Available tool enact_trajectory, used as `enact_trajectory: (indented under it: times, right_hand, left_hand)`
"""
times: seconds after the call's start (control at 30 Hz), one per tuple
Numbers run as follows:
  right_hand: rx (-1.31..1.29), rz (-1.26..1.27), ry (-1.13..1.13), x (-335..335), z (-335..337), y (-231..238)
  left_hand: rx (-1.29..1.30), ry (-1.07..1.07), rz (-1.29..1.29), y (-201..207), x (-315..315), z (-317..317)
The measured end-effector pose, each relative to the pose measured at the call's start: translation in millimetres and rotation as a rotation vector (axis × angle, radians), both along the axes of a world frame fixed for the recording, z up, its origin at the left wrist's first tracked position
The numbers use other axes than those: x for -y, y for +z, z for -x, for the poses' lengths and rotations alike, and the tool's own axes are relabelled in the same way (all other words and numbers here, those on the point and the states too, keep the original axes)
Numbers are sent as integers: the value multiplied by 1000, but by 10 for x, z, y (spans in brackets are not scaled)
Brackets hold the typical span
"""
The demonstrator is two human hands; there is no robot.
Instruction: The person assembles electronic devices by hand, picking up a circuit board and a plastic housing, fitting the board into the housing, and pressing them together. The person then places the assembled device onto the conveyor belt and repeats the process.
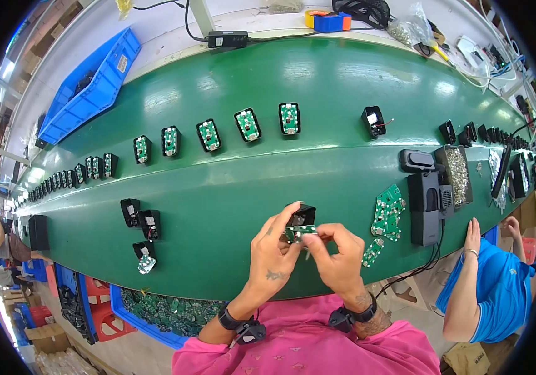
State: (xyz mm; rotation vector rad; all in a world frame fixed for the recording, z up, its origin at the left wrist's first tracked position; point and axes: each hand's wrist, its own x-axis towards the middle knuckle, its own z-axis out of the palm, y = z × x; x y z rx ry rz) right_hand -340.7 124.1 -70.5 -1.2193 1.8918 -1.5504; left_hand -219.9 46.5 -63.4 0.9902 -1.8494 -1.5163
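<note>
My left hand [273, 251] grips a small black plastic housing [302, 215] over the near edge of the green conveyor belt [318, 87]. My right hand [337, 253] pinches a small green circuit board [299, 233] against the housing's open side. Both hands meet just above the belt edge. A loose pile of green circuit boards [387, 212] lies on the belt right of my right hand. Three black housings [141, 219] sit on the belt to the left of my left hand.
A row of black housings fitted with green boards [208, 135] runs across the belt's far half. A blue bin of boards [162, 312] sits below the belt at my left. A black device [427, 200] and a screw tray [457, 175] stand at the right. A person in blue [496, 290] sits beside me.
</note>
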Motion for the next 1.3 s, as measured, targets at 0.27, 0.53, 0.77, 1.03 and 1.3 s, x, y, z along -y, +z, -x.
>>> enact_trajectory:
  times: [0.27,0.53,0.77,1.03,1.3]
  right_hand:
    - [540,-147,30,-59,240,-1]
    - [-22,-136,191,15,161,180]
    - [-51,-68,144,7,154,146]
    - [-206,-108,103,64,179,97]
    - [92,-124,121,99,122,25]
  left_hand:
    - [-77,-14,-157,53,6,-16]
    - [-83,72,322,-237,25,-1]
    - [-51,121,152,-99,8,10]
    - [-316,-43,-278,-56,72,-53]
    - [-266,24,-376,-96,67,43]
